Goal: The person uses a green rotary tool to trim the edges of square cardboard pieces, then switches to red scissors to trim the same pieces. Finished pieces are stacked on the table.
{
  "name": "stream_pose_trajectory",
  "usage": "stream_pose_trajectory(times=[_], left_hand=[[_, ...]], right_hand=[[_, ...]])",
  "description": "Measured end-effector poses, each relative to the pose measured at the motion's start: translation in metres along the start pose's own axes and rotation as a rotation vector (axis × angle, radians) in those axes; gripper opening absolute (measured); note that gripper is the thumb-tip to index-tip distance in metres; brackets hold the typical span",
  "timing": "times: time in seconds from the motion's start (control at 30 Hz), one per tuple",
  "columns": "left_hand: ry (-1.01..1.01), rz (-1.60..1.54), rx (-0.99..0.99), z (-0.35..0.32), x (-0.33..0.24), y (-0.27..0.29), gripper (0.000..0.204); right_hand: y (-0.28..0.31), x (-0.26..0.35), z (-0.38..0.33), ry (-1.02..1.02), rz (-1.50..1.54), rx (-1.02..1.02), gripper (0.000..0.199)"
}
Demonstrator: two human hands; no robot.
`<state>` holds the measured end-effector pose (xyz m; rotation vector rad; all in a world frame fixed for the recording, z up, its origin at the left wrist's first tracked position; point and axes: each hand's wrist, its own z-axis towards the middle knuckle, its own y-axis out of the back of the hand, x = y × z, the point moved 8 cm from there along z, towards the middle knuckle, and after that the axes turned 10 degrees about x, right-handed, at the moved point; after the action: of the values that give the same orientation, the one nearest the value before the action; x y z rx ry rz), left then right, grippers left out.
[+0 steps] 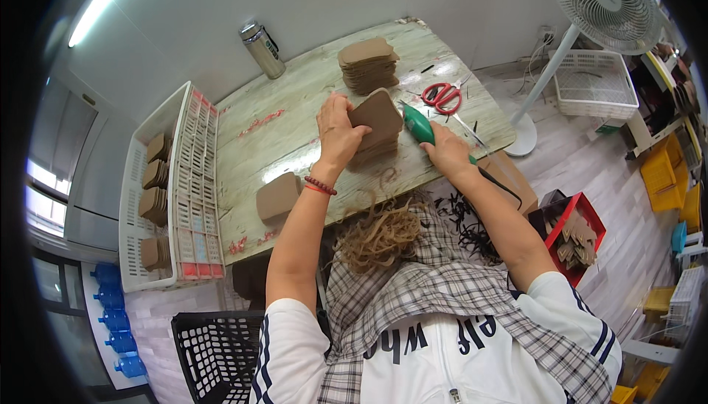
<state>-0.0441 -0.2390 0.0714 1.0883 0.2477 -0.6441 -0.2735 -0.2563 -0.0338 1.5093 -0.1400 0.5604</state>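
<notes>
My left hand [338, 132] grips a brown rounded panel [377, 118], tilted up over a stack of similar panels [375, 154]. The material, leather-like or foam, is hard to tell. In my right hand [447, 150] is a green corded hand trimmer [419, 123], its tip at the panel's right edge. Behind them stands a taller panel stack [369, 64]. Another low pile [279, 197] lies by my left forearm, near the table's front edge. Thin brown trimmings [380, 236] heap on the checked apron over my lap.
Red-handled scissors [442, 98] lie right on the table [295, 120], with dark scraps around. A steel flask [262, 50] stands at the back. Left is a white crate [177, 182] holding panel stacks. A fan [564, 57] and a red box [582, 245] stand right.
</notes>
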Motion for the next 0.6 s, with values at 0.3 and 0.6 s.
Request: stream_pose_trajectory(times=[0.3,0.6], left_hand=[[0.431,-0.575,0.201,0.000,0.051,-0.022,0.033],[-0.148,-0.553,-0.164,0.002,-0.086,0.104,0.041]], right_hand=[[0.002,0.013,0.016,0.016,-0.214,0.007,0.062],[0.135,0.059,-0.044,0.281,0.515,-0.345,0.047]])
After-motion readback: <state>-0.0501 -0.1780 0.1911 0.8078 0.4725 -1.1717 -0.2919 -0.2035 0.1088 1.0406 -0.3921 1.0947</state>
